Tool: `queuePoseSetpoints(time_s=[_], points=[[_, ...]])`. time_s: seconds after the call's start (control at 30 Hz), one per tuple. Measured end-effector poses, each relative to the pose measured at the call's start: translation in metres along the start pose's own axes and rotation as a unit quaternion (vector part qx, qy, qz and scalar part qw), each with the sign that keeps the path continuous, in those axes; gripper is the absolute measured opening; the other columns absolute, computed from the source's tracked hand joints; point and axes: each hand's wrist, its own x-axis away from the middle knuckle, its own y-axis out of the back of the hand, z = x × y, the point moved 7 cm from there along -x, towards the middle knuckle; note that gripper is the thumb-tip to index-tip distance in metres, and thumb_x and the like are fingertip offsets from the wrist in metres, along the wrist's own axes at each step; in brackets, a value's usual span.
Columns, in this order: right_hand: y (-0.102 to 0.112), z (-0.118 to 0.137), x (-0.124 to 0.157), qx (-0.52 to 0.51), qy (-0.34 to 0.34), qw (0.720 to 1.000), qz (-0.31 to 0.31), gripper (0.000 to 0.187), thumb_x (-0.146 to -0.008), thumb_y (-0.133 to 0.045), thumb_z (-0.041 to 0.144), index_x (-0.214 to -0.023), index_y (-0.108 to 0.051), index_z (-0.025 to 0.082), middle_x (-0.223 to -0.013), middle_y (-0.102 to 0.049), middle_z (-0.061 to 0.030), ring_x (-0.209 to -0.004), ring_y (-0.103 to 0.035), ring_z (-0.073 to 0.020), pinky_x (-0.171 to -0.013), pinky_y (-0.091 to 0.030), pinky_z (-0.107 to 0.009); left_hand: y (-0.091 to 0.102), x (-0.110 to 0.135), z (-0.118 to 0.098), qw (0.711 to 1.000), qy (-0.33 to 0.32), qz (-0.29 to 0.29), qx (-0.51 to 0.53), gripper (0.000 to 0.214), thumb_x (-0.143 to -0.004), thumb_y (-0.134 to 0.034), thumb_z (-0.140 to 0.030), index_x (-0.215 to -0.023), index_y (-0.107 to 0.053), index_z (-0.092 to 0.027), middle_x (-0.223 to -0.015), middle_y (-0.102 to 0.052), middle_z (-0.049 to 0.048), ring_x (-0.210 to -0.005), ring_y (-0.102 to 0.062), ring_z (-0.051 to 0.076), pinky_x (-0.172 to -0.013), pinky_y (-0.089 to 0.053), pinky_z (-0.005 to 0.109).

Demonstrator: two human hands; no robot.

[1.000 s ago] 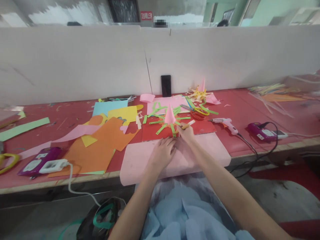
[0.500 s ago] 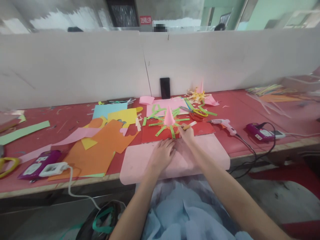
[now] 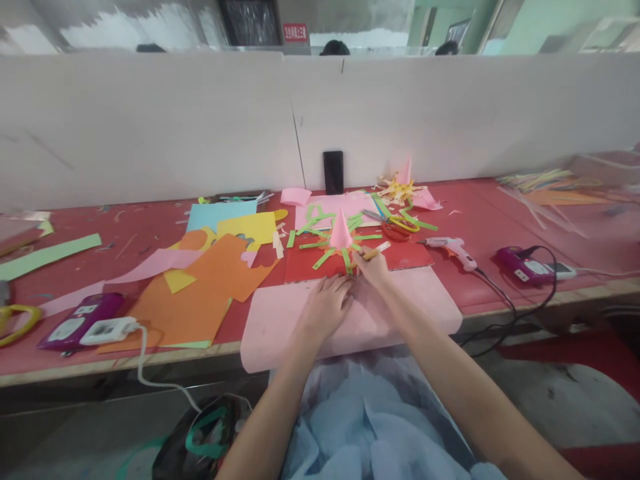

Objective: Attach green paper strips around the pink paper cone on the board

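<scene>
A pink paper cone [image 3: 341, 231] stands upright amid green paper strips [image 3: 324, 259] that spread out like rays over a red sheet [image 3: 300, 267]. My right hand [image 3: 373, 265] is closed round a pen [image 3: 383, 247], its tip down near the front strips; the exact tip is hard to make out. Left of it, my left hand [image 3: 327, 303] rests flat, fingers stretched toward the red sheet's front edge. Beneath both wrists lies a large pink sheet [image 3: 270, 327], which overhangs the table edge.
Scissors [image 3: 403, 225] and a glue gun [image 3: 453, 250] lie to the right, its cord running to a purple power strip [image 3: 525, 267]. Orange paper [image 3: 185, 310] and another purple power strip [image 3: 83, 323] are left. A phone [image 3: 333, 172] leans on the white partition [image 3: 200, 127].
The view has shifted slightly. Both hands stay in nearly the same place, the right still holding the pen by the green strips.
</scene>
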Motion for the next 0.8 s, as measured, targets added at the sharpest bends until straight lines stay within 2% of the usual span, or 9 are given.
queuePoseSetpoints(time_s=[0.47, 0.53, 0.6, 0.7, 0.8], points=[[-0.004, -0.002, -0.002, -0.009, 0.009, 1.000, -0.001, 0.031, -0.075, -0.052, 0.044, -0.055, -0.043, 0.023, -0.038, -0.048, 0.0062, -0.040, -0.047, -0.0109, -0.050, -0.040, -0.022, 0.000, 0.001, 0.002, 1.000, -0.005, -0.002, 0.003, 0.034, -0.089, -0.044, -0.023, -0.121, -0.054, -0.021, -0.126, -0.058, 0.0047, -0.121, -0.047, 0.022, -0.106, -0.032, 0.040], [0.001, -0.001, -0.003, -0.031, 0.027, 0.999, -0.034, 0.028, -0.076, -0.051, 0.048, -0.064, -0.050, 0.023, -0.045, -0.052, 0.0054, -0.044, -0.049, -0.0113, -0.051, -0.040, -0.022, 0.001, 0.000, 0.002, 1.000, -0.002, -0.002, 0.002, 0.032, -0.090, -0.043, -0.023, -0.119, -0.055, -0.020, -0.125, -0.059, 0.0048, -0.121, -0.048, 0.021, -0.106, -0.032, 0.040], [0.012, -0.002, -0.003, -0.048, 0.050, 0.992, -0.101, 0.029, -0.079, -0.048, 0.050, -0.079, -0.055, 0.022, -0.059, -0.059, 0.0026, -0.053, -0.054, -0.0125, -0.056, -0.043, -0.023, 0.001, 0.000, 0.002, 1.000, 0.007, 0.001, 0.001, 0.031, -0.090, -0.042, -0.023, -0.118, -0.057, -0.020, -0.125, -0.059, 0.0047, -0.121, -0.048, 0.021, -0.106, -0.033, 0.040], [0.031, -0.004, -0.001, -0.036, 0.100, 0.973, -0.205, 0.033, -0.086, -0.038, 0.047, -0.095, -0.055, 0.021, -0.084, -0.064, -0.0045, -0.076, -0.060, -0.0159, -0.074, -0.046, -0.028, 0.002, 0.000, 0.001, 1.000, 0.012, -0.001, 0.001, 0.031, -0.091, -0.042, -0.024, -0.118, -0.057, -0.020, -0.128, -0.058, 0.0040, -0.121, -0.048, 0.021, -0.106, -0.033, 0.041], [0.037, -0.008, -0.002, 0.011, 0.135, 0.964, -0.228, 0.030, -0.089, -0.034, 0.039, -0.101, -0.054, 0.020, -0.098, -0.064, -0.0090, -0.091, -0.059, -0.0196, -0.086, -0.044, -0.035, 0.002, 0.001, 0.000, 1.000, 0.008, -0.008, 0.002, 0.032, -0.091, -0.041, -0.024, -0.120, -0.056, -0.021, -0.128, -0.057, 0.0042, -0.121, -0.048, 0.020, -0.105, -0.034, 0.041]])
